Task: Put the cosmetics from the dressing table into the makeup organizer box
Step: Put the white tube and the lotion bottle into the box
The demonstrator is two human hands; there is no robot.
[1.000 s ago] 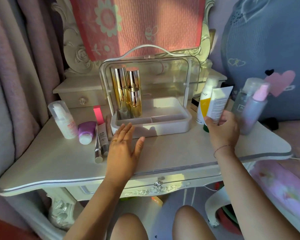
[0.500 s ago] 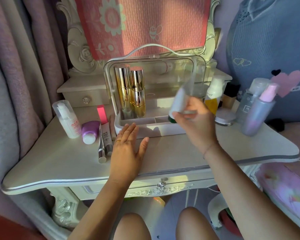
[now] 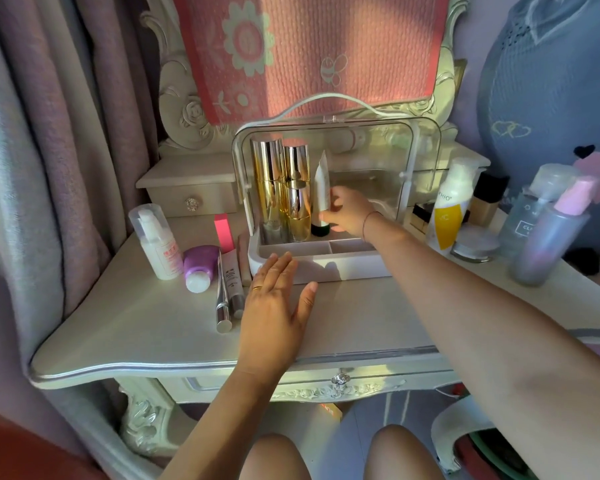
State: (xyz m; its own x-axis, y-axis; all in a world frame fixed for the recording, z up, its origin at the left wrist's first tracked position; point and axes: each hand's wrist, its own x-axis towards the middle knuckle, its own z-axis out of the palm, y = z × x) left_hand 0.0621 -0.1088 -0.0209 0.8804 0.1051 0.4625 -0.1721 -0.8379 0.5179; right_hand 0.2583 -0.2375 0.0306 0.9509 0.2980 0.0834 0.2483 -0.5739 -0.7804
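Note:
The makeup organizer box (image 3: 321,264) stands open at the middle back of the dressing table (image 3: 153,327), its clear lid raised. Inside on the left stand gold bottles (image 3: 274,192). My right hand (image 3: 347,216) is inside the box, shut on a white tube with a dark green cap (image 3: 321,192), held upright on its cap beside the gold bottles. My left hand (image 3: 274,306) lies flat and open on the table, fingertips touching the box's front edge.
Left of the box are a white pump bottle (image 3: 158,242), a purple tube (image 3: 200,265), a pink stick (image 3: 223,233) and slim tubes (image 3: 227,292). To the right stand a white-and-yellow bottle (image 3: 449,209), a jar (image 3: 473,245), a pink-capped spray bottle (image 3: 548,244) and a clear bottle (image 3: 530,213).
My right hand lifted the white tube from the right side of the table, carried it left over the box and stood it inside next to the gold bottles. My left hand stayed put.

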